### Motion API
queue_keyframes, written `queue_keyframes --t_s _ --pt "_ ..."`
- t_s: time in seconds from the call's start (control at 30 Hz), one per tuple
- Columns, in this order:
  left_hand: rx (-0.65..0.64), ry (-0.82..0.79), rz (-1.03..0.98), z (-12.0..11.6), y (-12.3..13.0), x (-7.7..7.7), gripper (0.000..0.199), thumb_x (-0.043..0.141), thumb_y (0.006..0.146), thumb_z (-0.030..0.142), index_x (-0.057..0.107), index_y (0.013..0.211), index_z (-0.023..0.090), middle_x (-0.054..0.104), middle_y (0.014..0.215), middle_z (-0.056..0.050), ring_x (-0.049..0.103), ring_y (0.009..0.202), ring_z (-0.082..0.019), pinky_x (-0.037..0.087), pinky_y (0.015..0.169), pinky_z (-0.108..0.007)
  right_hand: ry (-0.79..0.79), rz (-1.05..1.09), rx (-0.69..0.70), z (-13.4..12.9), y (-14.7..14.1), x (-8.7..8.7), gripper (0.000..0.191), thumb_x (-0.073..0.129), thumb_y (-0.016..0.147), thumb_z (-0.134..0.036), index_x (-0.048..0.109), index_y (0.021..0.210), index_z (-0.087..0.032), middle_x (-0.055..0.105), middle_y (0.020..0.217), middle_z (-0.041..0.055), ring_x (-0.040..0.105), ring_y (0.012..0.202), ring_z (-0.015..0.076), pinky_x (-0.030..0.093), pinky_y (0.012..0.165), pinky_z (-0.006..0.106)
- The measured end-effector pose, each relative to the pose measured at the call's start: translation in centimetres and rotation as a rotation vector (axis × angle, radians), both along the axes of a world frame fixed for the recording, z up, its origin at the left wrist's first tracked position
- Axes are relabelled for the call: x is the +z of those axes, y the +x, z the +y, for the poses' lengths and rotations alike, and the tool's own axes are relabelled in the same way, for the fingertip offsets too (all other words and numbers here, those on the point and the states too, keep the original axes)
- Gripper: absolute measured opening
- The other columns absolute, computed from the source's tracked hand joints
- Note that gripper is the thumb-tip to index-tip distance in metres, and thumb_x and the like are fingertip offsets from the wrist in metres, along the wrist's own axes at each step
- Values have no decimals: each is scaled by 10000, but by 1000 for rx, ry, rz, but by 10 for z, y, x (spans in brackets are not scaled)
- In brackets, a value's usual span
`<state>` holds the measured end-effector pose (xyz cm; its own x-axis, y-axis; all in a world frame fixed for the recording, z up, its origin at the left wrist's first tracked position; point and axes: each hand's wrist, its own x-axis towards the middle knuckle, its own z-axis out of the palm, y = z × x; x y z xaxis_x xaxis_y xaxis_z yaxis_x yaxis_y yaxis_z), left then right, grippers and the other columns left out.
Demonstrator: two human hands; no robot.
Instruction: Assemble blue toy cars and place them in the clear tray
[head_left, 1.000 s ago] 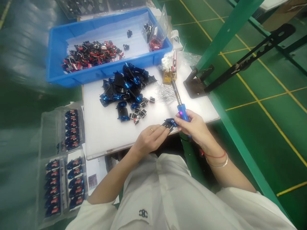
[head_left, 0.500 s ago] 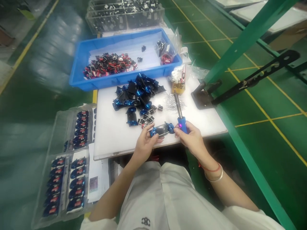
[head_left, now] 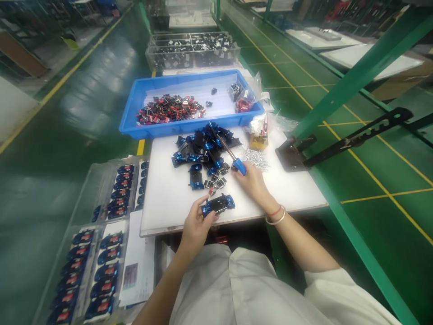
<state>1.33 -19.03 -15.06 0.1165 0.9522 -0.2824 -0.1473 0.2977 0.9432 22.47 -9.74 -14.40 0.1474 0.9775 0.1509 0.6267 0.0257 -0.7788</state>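
My left hand pinches the left end of a blue and black part just above the table's front edge. My right hand is closed round the blue handle of a tool, whose thin metal shaft points up and left over the pile of blue and black parts. Below that pile, near the held part, lie several small metal-and-black pieces. Thin silver pins are heaped right of the tool.
Behind the pile, a blue tray holds red and black pieces. A yellow container stands near the pins. Clear trays with blue parts are at the left. A black metal bracket and green frame rise at the right.
My right hand has moved away from the held part, up and left relative to the table, swinging the tool's shaft over the pile. The camera view has tilted up.
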Motion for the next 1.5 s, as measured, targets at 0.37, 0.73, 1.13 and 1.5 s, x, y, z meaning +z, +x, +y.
queue_keyframes --t_s 0.37,0.73,1.13,1.5 --pt "14 -8 -16 3 1 -5 572 734 815 452 545 1284 184 704 1075 -95 712 978 -225 606 922 -399 -177 208 -161 -32 20 5 379 602 740 -586 587 704 -209 564 632 13 526 626 219 415 612 318" --pt "-25 -33 -49 10 16 -5 558 757 795 437 525 1231 178 686 1060 -94 709 997 -246 618 906 -436 -233 103 -356 -90 53 -4 362 597 695 -576 640 749 -220 575 630 3 555 662 242 418 639 337" --pt "-69 -78 4 17 28 0 544 784 753 387 532 1181 165 651 978 -61 683 984 -216 628 867 -395 -102 166 108 -81 75 -4 217 654 818 -416 749 883 -231 727 963 56 669 921 302 501 872 429" --pt "-166 -69 -24 17 36 7 543 753 791 361 475 1220 180 635 1009 -59 662 998 -200 595 923 -388 -50 137 119 -84 73 -4 293 700 858 -517 755 908 -233 726 925 62 668 864 299 511 802 421"
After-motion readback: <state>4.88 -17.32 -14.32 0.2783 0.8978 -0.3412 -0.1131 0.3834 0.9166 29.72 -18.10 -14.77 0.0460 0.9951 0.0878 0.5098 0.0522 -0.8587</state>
